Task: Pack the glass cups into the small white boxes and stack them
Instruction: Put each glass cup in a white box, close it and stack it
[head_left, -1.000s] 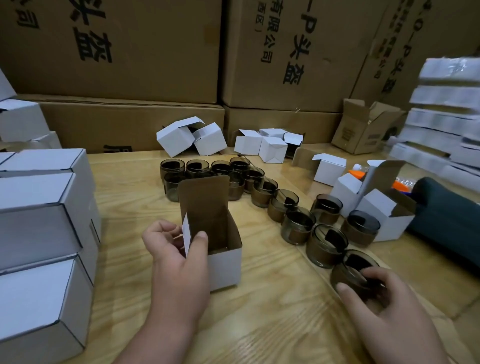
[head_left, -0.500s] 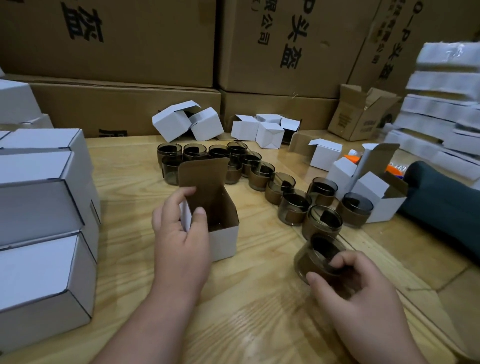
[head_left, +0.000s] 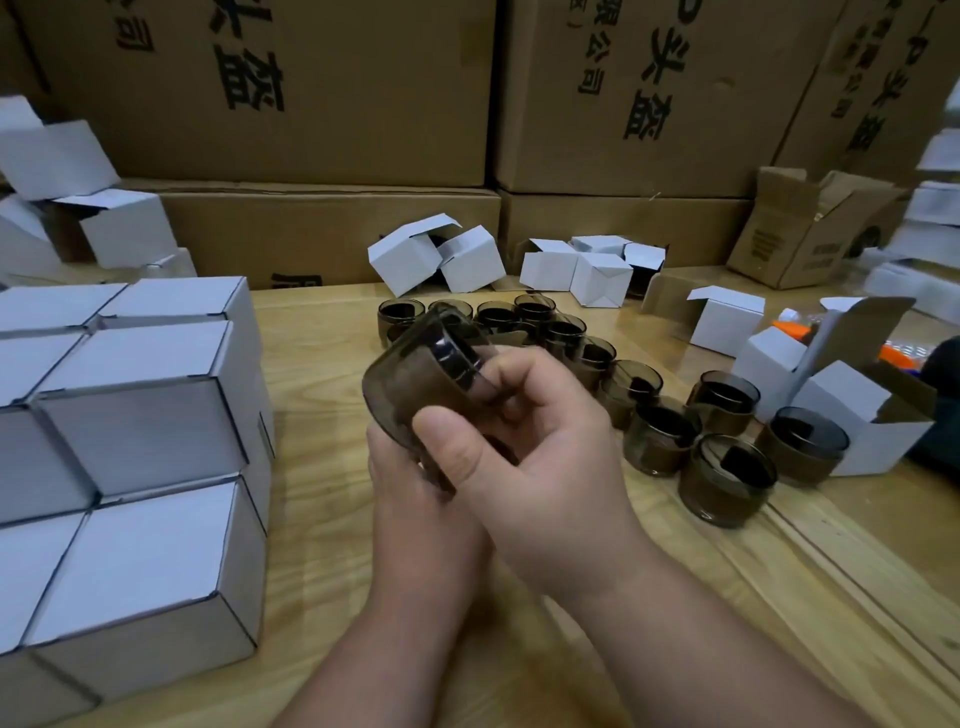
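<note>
**Cup held tilted above the bench; box hidden behind the hands**

A smoky brown glass cup was grasped in the right hand, thumb on its near wall and fingers curled round its far side. The cup was held off the wooden table, its axis tipped so that the mouth faced up and away to the right. The left hand lay directly beneath and behind the right; whether it was clenched, or held anything, could not be told. The open box to be filled was not visible (judged to be hidden by the hands). The cup would need righting before insertion. A stack of closed small white cardboard boxes stood near on the left, a row of remaining brown glass cups on the right; bare table lay between.
</note>
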